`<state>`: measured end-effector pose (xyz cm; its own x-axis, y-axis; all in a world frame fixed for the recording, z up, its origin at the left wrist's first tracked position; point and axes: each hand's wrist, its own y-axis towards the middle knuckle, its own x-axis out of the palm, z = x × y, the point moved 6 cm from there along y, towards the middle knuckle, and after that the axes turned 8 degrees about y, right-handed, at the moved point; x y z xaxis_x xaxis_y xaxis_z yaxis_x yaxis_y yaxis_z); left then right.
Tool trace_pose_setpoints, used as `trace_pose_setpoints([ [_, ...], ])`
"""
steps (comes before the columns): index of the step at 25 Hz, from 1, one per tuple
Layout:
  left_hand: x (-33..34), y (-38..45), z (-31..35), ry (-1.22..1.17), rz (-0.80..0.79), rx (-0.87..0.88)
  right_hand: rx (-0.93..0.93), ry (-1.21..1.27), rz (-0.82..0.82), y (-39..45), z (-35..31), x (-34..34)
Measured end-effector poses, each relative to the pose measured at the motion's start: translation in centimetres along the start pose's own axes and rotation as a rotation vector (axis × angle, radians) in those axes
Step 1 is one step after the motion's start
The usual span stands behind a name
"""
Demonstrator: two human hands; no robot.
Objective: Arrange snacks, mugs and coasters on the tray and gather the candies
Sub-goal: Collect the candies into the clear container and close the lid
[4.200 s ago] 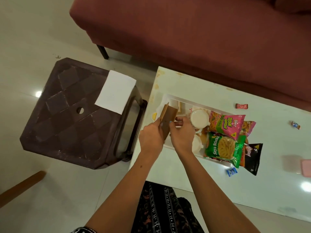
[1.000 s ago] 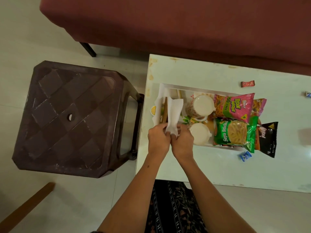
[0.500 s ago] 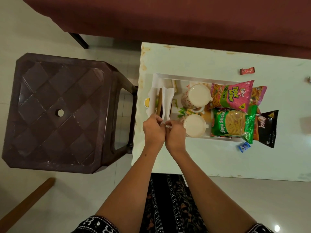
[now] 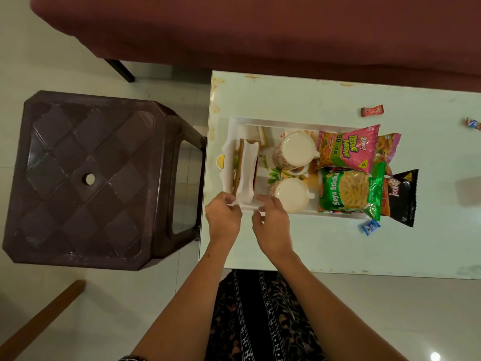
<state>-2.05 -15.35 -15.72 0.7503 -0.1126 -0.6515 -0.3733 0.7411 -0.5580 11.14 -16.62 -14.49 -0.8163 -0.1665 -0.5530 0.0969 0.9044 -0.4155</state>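
A white tray (image 4: 294,122) lies on the white table (image 4: 312,246). Inside it are two cream mugs (image 4: 295,148) (image 4: 292,194), a pink snack packet (image 4: 347,147), a green snack packet (image 4: 346,191) and a black packet (image 4: 402,198) hanging over the right rim. At the tray's left end a wooden holder (image 4: 240,165) stands with a white napkin (image 4: 247,173) in it. My left hand (image 4: 223,217) pinches the napkin's near corner. My right hand (image 4: 272,221) hovers beside it with fingers apart, holding nothing. Candies lie loose: a red one (image 4: 372,110), a blue one (image 4: 371,226), another at the right edge (image 4: 472,123).
A dark brown plastic stool (image 4: 88,178) stands left of the table, close to its edge. A maroon sofa (image 4: 260,29) runs along the far side. A wooden stick (image 4: 41,319) lies on the pale floor at lower left.
The napkin that lay on the stool is now in the holder in the tray. My right hand has let go of it and drawn back; the left still pinches the corner.
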Motion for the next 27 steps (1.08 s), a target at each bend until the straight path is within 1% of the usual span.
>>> trace_pose_setpoints([
  [2, -0.4, -0.2, -0.6, -0.009, 0.014, -0.02, -0.042, -0.003, 0.041, -2.0, 1.9, -1.8],
  [3, -0.6, -0.3, -0.8, -0.014, 0.028, -0.028, -0.015, 0.003, 0.057, -3.0, 3.5, -2.9],
  [4, -0.8, -0.3, -0.8, -0.02, 0.043, -0.035, 0.052, 0.03, 0.081, -4.1, 5.7, -4.2],
  [6, -1.2, 0.0, -0.7, -0.033, 0.077, -0.058, 0.292, 0.132, 0.187, -6.0, 10.8, -7.5],
  [7, -1.4, 0.2, -0.6, -0.038, 0.096, -0.082, 0.451, 0.192, 0.272, -6.7, 13.6, -9.4],
  [9, -1.8, 1.0, -0.2, -0.061, 0.128, -0.144, 0.736, 0.352, 0.494, -7.7, 18.7, -13.7],
  [11, -2.0, 1.8, 0.0, -0.085, 0.155, -0.188, 0.889, 0.57, 0.699, -7.3, 22.3, -17.9],
  [12, -1.9, 2.2, 0.2, -0.096, 0.158, -0.208, 0.926, 0.677, 0.746, -6.5, 23.5, -19.7],
  [13, -1.9, 2.6, 0.4, -0.106, 0.152, -0.228, 0.948, 0.758, 0.743, -5.2, 24.4, -21.1],
  [15, -1.5, 3.4, 0.8, -0.093, 0.119, -0.253, 0.945, 0.828, 0.643, -1.8, 25.1, -23.3],
  [17, -1.0, 4.3, 1.3, -0.042, 0.084, -0.251, 0.884, 0.862, 0.485, 1.7, 24.4, -24.4],
  [19, -0.7, 5.2, 1.6, -0.01, 0.082, -0.247, 0.836, 0.93, 0.343, 4.2, 22.8, -24.3],
  [23, -0.1, 6.9, 1.4, -0.039, 0.085, -0.302, 0.846, 1.035, 0.059, 6.4, 20.8, -23.3],
  [25, 0.2, 7.6, 1.0, -0.079, 0.086, -0.316, 0.798, 1.074, -0.02, 7.1, 20.6, -22.8],
  [27, 0.4, 8.2, 0.6, -0.15, 0.095, -0.323, 0.778, 1.072, -0.042, 7.3, 20.3, -22.4],
])
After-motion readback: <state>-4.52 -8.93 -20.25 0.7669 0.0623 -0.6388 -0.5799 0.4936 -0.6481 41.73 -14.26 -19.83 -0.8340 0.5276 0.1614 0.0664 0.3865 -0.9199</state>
